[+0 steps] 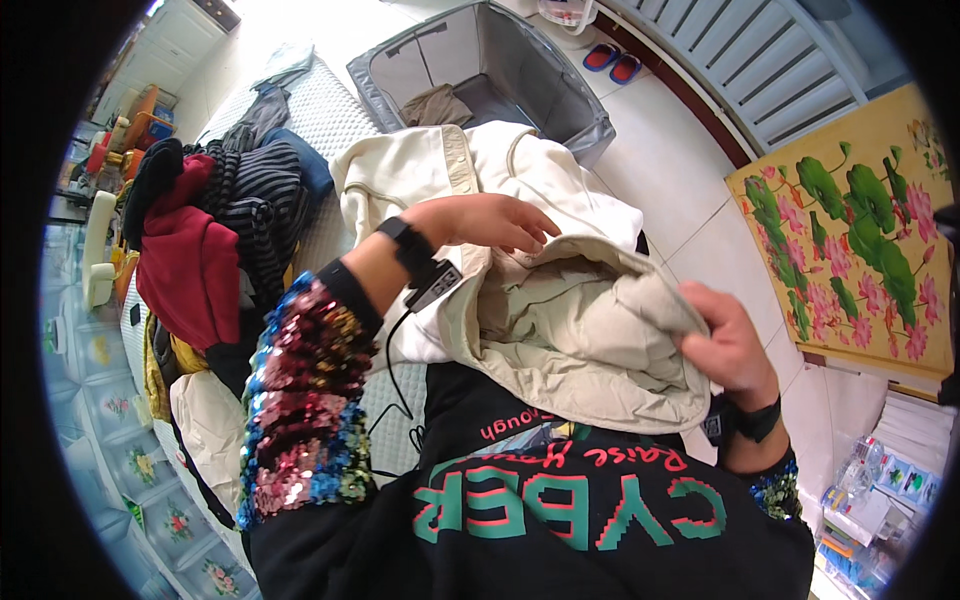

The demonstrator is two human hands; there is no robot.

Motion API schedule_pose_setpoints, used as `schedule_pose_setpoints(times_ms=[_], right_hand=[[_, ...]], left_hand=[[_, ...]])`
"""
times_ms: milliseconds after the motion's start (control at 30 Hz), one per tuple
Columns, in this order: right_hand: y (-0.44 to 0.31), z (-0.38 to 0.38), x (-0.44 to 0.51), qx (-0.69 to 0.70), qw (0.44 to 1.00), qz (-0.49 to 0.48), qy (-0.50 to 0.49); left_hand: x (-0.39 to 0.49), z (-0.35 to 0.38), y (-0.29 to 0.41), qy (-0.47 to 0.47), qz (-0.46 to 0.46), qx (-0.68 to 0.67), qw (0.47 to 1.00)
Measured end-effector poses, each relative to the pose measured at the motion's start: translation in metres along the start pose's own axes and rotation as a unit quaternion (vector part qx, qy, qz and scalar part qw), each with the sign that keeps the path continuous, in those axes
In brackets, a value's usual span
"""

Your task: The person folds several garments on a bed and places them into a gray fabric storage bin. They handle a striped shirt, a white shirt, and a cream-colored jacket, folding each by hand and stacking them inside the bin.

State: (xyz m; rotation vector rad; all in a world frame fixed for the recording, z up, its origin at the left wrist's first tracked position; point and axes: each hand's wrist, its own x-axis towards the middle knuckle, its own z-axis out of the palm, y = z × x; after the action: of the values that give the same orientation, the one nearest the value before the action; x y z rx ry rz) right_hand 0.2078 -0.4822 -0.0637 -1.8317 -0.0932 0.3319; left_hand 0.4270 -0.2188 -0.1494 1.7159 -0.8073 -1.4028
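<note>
A cream jacket (525, 172) with a snap placket lies spread before me, its beige-lined hood (600, 322) opened out near my lap. My left hand (491, 223) rests over the jacket by the hood's upper edge, its fingers spread and pointing right. At the hood's right rim, my right hand (726, 337) is closed on the edge of the fabric; it is slightly blurred. Both wrists wear black straps with small devices, and a black cable hangs from the left one.
Piled clothes lie at the left, among them a red garment (191, 262) and a striped one (259, 202). Behind the jacket stands a grey fabric storage box (480, 67) with a brown cloth (437, 106) inside. Slippers (613, 63) and a floral panel (855, 232) are at the right.
</note>
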Motion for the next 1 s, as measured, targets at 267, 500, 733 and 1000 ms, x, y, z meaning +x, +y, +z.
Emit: schedule_pose_setpoints(times_ms=[267, 500, 733, 1000], right_hand=[[-0.017, -0.011, 0.054, 0.213, 0.959, 0.116, 0.146], [-0.018, 0.004, 0.101, 0.35, 0.933, -0.031, -0.07], [0.005, 0.024, 0.078, 0.092, 0.966, -0.221, -0.093], [-0.004, 0.039, 0.082, 0.056, 0.944, -0.138, -0.294]], left_hand=[[-0.074, 0.084, 0.053, -0.04, 0.273, 0.108, 0.955], [-0.069, 0.107, 0.061, -0.079, 0.252, -0.116, 0.958], [-0.136, 0.086, 0.032, 0.124, 0.145, -0.425, 0.885], [-0.134, 0.095, 0.042, -0.013, 0.203, -0.3, 0.932]])
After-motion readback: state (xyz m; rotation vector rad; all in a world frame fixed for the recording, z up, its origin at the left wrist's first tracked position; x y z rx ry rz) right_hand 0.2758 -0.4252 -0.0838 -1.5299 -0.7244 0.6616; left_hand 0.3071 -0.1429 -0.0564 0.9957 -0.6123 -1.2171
